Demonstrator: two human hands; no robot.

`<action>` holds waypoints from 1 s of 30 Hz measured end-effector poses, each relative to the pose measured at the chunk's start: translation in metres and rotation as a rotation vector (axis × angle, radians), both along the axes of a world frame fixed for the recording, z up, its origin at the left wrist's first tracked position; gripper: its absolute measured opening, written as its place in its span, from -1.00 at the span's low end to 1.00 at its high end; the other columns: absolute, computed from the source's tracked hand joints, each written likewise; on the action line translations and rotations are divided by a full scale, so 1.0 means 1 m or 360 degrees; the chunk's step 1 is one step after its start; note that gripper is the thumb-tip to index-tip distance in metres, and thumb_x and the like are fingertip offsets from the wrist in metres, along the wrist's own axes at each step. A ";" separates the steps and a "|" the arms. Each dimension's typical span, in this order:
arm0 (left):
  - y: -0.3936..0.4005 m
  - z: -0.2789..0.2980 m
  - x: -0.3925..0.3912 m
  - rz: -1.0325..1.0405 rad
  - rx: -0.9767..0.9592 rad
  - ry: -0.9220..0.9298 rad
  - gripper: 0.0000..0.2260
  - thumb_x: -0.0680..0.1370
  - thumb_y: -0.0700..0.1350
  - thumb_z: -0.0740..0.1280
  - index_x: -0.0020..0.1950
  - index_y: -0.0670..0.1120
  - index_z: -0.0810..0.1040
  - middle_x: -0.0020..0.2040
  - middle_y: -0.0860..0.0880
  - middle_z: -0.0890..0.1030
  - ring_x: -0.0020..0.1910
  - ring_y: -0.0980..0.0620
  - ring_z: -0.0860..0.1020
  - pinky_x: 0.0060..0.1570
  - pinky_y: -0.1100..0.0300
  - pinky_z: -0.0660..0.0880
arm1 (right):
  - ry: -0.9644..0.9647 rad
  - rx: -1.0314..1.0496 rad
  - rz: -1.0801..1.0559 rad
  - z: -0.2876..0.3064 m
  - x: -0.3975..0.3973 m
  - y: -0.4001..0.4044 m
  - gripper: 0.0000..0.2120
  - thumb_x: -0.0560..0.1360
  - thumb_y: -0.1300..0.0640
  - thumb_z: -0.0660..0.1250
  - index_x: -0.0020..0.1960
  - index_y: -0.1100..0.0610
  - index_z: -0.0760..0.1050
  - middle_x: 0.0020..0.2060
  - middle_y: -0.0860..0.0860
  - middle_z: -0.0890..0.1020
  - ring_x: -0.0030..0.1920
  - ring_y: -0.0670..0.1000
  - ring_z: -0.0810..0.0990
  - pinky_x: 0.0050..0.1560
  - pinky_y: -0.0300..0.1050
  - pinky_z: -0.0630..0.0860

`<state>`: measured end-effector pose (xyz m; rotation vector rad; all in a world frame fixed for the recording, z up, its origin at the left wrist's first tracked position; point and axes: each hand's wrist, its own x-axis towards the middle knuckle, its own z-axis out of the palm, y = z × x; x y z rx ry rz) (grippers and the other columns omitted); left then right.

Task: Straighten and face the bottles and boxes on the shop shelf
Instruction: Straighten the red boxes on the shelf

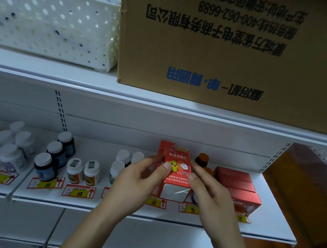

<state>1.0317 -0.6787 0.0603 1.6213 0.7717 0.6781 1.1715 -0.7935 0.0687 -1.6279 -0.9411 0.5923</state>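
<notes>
Head view: both hands meet at one red box on the white shop shelf (269,233), in the right half of the shelf.
Red box (176,168): tipped back so its printed face, with a yellow cartoon chick, looks up at the camera; a silvery panel shows at its near end, above a yellow price tag (154,202) marked 68. A matching red box stands just behind it.
Left hand (140,180): curled onto the box's left edge, thumb pressed on the front face.
Right hand (210,190): gripping the box's right edge, thumb on the front beside the printed text.
Neighbours: white-capped bottles (126,160) close on the left, a brown-capped bottle (202,159) just behind the right hand, and a row of flat red cartons (236,185) near on the right.
Step in hand: likely squaring this box and setting it upright, face forward, in its lane.
Doing it well: keep both thumbs light on the face (the carton looks thin and could dent), lower it straight down, line its front edge with the price tag, and push it back against the box behind without nudging the bottles on either side.
Above: a perforated white basket (51,21) and a large cardboard carton (232,49) sit on the upper shelf.
</notes>
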 end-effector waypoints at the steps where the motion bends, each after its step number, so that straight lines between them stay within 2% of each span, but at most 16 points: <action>1: 0.000 0.000 0.000 -0.0008 0.0005 0.0001 -0.57 0.53 0.22 0.29 0.35 0.12 0.55 -0.29 0.20 0.67 -0.30 0.32 0.59 -0.29 0.46 0.45 | 0.0026 0.0015 0.0011 0.000 -0.001 0.000 -0.71 0.59 0.08 0.31 0.24 -0.22 0.53 0.00 -0.38 0.66 0.06 -0.33 0.61 -0.03 -0.47 0.49; 4: 0.000 -0.002 0.001 -0.0043 0.0017 -0.0016 -0.56 0.55 0.15 0.33 0.43 0.13 0.47 -0.08 0.15 0.72 -0.08 0.27 0.66 -0.13 0.43 0.53 | 0.0133 0.0057 0.0035 -0.002 -0.003 0.002 -0.71 0.58 0.18 0.34 0.23 -0.14 0.53 0.03 -0.17 0.71 0.08 -0.15 0.67 0.07 -0.21 0.59; 6: 0.000 -0.005 0.001 -0.0092 -0.0001 -0.0058 -0.54 0.55 0.07 0.39 0.45 0.12 0.42 -0.04 0.17 0.72 -0.03 0.22 0.67 -0.07 0.38 0.55 | 0.0183 0.0138 -0.0010 -0.005 -0.003 0.004 -0.73 0.57 0.20 0.37 0.20 -0.07 0.53 0.05 -0.10 0.71 0.11 -0.07 0.67 0.12 -0.11 0.59; 8: -0.001 -0.009 -0.001 -0.0166 0.0039 -0.0012 -0.47 0.54 -0.03 0.45 0.48 0.12 0.37 0.03 0.23 0.69 0.03 0.22 0.65 0.02 0.31 0.56 | 0.0161 0.0219 -0.0048 -0.007 0.000 0.005 -0.70 0.52 0.13 0.41 0.23 -0.03 0.52 0.08 -0.10 0.70 0.15 -0.07 0.66 0.15 -0.11 0.58; 10: 0.001 -0.014 -0.005 -0.0245 0.0197 0.0112 -0.40 0.52 -0.03 0.49 0.51 0.15 0.34 0.15 0.26 0.65 0.16 0.24 0.60 0.21 0.17 0.52 | 0.0049 0.0226 -0.0017 -0.007 0.003 0.003 -0.53 0.42 0.03 0.45 0.32 -0.06 0.48 0.15 -0.17 0.66 0.22 -0.13 0.61 0.23 -0.14 0.52; 12: 0.003 -0.016 -0.008 -0.0306 0.0341 0.0177 -0.40 0.52 -0.06 0.49 0.49 0.21 0.35 0.25 0.29 0.59 0.26 0.28 0.53 0.31 0.14 0.45 | -0.0106 0.0189 0.0057 -0.007 0.008 -0.003 -0.40 0.39 0.04 0.50 0.39 -0.13 0.41 0.22 -0.22 0.61 0.28 -0.20 0.55 0.29 -0.25 0.45; 15: 0.004 -0.014 -0.010 -0.0296 0.0480 0.0180 -0.45 0.53 -0.10 0.48 0.43 0.24 0.39 0.26 0.35 0.55 0.29 0.30 0.49 0.32 0.22 0.42 | -0.0469 0.0111 0.0139 -0.007 0.013 -0.010 -0.36 0.39 0.00 0.56 0.40 -0.19 0.39 0.29 -0.25 0.51 0.32 -0.23 0.47 0.28 -0.41 0.37; 17: 0.005 -0.013 -0.010 -0.0269 0.0548 0.0146 -0.48 0.53 -0.14 0.47 0.38 0.25 0.42 0.23 0.34 0.56 0.25 0.29 0.50 0.27 0.30 0.42 | -0.0582 0.0129 0.0133 -0.007 0.014 -0.011 -0.36 0.33 -0.02 0.54 0.37 -0.20 0.43 0.29 -0.25 0.49 0.34 -0.20 0.46 0.26 -0.43 0.36; 20: 0.008 -0.020 -0.008 -0.0190 0.0715 0.0084 -0.47 0.53 -0.20 0.47 0.41 0.19 0.43 0.31 0.27 0.51 0.34 0.20 0.47 0.30 0.28 0.41 | -0.0609 0.0202 0.0121 -0.010 0.014 -0.011 -0.30 0.29 0.26 0.60 0.30 -0.20 0.45 0.29 -0.24 0.49 0.36 -0.11 0.45 0.29 -0.32 0.39; 22: 0.009 -0.024 -0.006 -0.0158 0.0819 0.0057 -0.44 0.52 -0.24 0.47 0.42 0.17 0.42 0.35 0.26 0.47 0.38 0.15 0.44 0.32 0.26 0.40 | -0.0665 0.0222 0.0121 -0.012 0.012 -0.011 -0.23 0.28 0.38 0.58 0.27 -0.23 0.43 0.28 -0.27 0.48 0.37 -0.13 0.44 0.29 -0.36 0.36; 27: 0.011 -0.029 -0.004 -0.0173 0.0912 0.0052 -0.41 0.51 -0.23 0.47 0.43 0.21 0.39 0.35 0.29 0.46 0.38 0.17 0.43 0.30 0.34 0.38 | -0.0743 0.0216 0.0090 -0.016 0.014 -0.011 -0.21 0.29 0.34 0.60 0.28 -0.29 0.40 0.29 -0.28 0.48 0.37 -0.15 0.43 0.29 -0.40 0.34; 30: 0.013 -0.029 -0.005 -0.0214 0.0878 0.0087 -0.46 0.53 -0.17 0.47 0.43 0.20 0.40 0.33 0.30 0.48 0.35 0.24 0.45 0.28 0.36 0.38 | -0.0738 0.0131 0.0089 -0.016 0.017 -0.011 -0.23 0.32 0.21 0.60 0.33 -0.33 0.34 0.30 -0.29 0.47 0.36 -0.20 0.41 0.30 -0.34 0.37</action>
